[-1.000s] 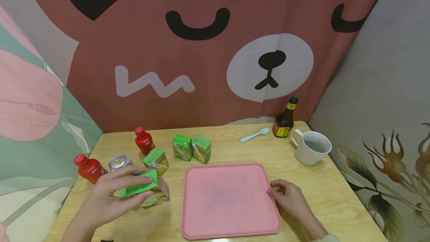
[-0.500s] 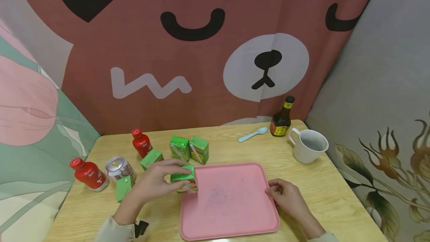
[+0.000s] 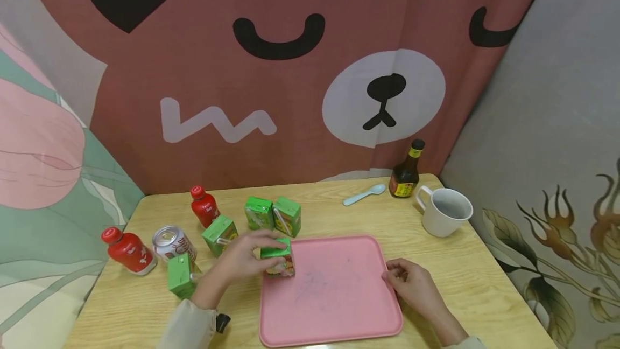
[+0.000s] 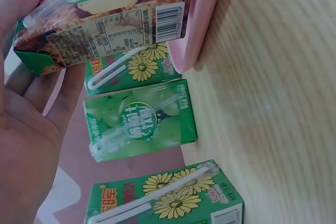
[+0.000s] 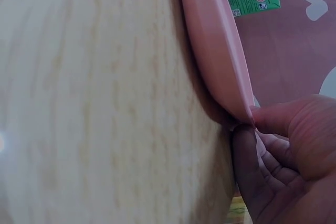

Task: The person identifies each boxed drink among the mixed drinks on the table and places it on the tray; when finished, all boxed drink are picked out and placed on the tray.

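Note:
My left hand (image 3: 242, 257) grips a green juice box (image 3: 286, 267) from above, thumb on one side and fingers on the other. The box is at the far left corner of the pink tray (image 3: 339, 300); in the left wrist view this juice box (image 4: 110, 32) shows a pineapple picture and a straw in its wrapper. Whether its base touches the tray cannot be told. At the tray's right edge, my right hand (image 3: 414, 287) pinches the rim between thumb and curled fingers, as the right wrist view shows with the tray wall (image 5: 218, 40) beside the thumb.
Left of the tray stand more juice boxes (image 3: 180, 276), a silver can (image 3: 169, 238) and two red bottles (image 3: 129, 252). Two juice boxes (image 3: 288, 214) stand behind it. A blue spoon (image 3: 364, 195), a dark sauce bottle (image 3: 406, 171) and a white mug (image 3: 444, 213) are at the back right.
My left hand has carried the juice box rightward from the group on the left to the tray's far left corner. My right hand stays on the tray rim.

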Available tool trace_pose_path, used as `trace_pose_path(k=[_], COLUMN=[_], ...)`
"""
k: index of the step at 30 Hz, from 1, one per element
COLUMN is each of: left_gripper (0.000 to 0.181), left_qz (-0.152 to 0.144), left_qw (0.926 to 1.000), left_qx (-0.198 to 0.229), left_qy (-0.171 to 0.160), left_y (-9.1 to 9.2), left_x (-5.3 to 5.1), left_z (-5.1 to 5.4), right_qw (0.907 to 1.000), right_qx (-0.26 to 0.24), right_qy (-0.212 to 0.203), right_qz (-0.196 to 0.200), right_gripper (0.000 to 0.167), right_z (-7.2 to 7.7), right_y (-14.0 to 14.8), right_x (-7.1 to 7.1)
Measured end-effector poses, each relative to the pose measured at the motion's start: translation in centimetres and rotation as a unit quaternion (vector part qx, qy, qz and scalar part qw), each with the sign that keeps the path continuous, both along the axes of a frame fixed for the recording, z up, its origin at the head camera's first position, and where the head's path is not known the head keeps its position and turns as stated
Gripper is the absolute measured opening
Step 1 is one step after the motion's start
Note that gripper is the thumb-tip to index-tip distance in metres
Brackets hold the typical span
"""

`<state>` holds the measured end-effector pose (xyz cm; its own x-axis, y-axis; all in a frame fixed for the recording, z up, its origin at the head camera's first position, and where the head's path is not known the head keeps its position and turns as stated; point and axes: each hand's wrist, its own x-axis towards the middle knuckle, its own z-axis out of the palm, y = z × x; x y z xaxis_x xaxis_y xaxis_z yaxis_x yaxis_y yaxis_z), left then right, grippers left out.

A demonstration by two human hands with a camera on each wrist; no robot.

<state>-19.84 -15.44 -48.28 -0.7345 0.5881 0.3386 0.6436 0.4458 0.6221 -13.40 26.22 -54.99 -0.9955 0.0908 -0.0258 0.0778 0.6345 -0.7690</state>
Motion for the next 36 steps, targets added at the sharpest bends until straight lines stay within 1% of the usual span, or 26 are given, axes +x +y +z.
trace_pose_path(k=[6, 11, 17, 20, 23, 36], left_gripper=[0.024, 0.025, 0.026, 0.026, 0.027, 0.027], left_qz=[0.011, 0.016, 0.015, 0.010, 0.007, 0.004], left_qw=[0.9999, 0.9997, 0.9991, 0.9988, 0.9987, 0.9984], left_qx=[-0.009, -0.018, -0.039, -0.045, -0.048, -0.053], left_qy=[0.005, 0.005, 0.010, 0.018, 0.018, -0.019], left_y=[0.2, 0.3, 0.4, 0.4, 0.4, 0.4], left_x=[-0.6, -0.8, -1.0, -1.1, -1.2, -1.1], left_z=[-0.3, -0.4, -0.3, -0.2, -0.1, 0.1], right_qw=[1.0000, 1.0000, 1.0000, 1.0000, 1.0000, 0.9999], right_qx=[-0.006, -0.001, -0.001, -0.002, 0.001, 0.010], right_qy=[0.003, -0.001, -0.004, -0.005, -0.007, 0.000], right_qz=[-0.001, -0.001, -0.003, -0.004, -0.005, -0.004], right_gripper=[0.019, 0.020, 0.020, 0.020, 0.020, 0.020], right_z=[-0.1, -0.1, -0.1, -0.1, -0.1, -0.4], right_y=[-0.1, -0.1, 0.0, 0.0, 0.0, 0.1], right_x=[0.0, 0.1, 0.1, 0.0, -0.1, 0.0])
